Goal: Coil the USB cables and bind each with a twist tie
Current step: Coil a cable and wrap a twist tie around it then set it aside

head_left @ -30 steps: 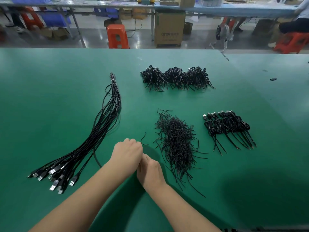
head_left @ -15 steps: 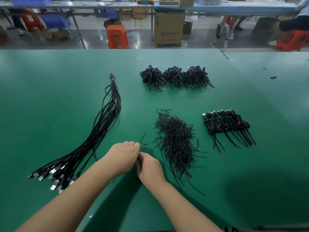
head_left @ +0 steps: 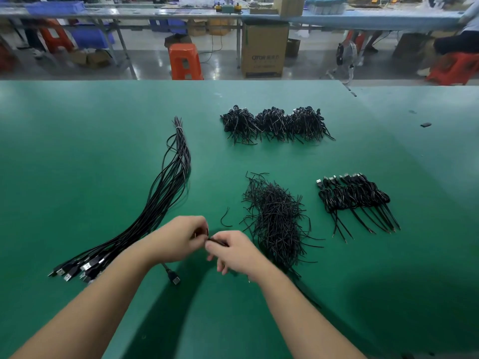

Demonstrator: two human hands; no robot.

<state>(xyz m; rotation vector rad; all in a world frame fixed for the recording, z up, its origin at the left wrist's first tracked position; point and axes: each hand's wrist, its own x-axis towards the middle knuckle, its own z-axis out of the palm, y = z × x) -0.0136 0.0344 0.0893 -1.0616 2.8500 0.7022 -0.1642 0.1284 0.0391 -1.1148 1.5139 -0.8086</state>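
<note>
USB cable [head_left: 171, 275] plug now pokes out at 6 o'clock under the left hand [head_left: 178, 238], both it and the right hand [head_left: 234, 251] pinching cable, so coiling's underway.

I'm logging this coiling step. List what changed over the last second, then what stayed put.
The left hand and right hand, pressed together before, have drawn slightly apart, pinching something thin and black between them. A USB plug now trails out below the left wrist; it was hidden earlier. Unchanged: the straight cable bundle, the twist tie pile, the stray tie and the finished coils.
</note>
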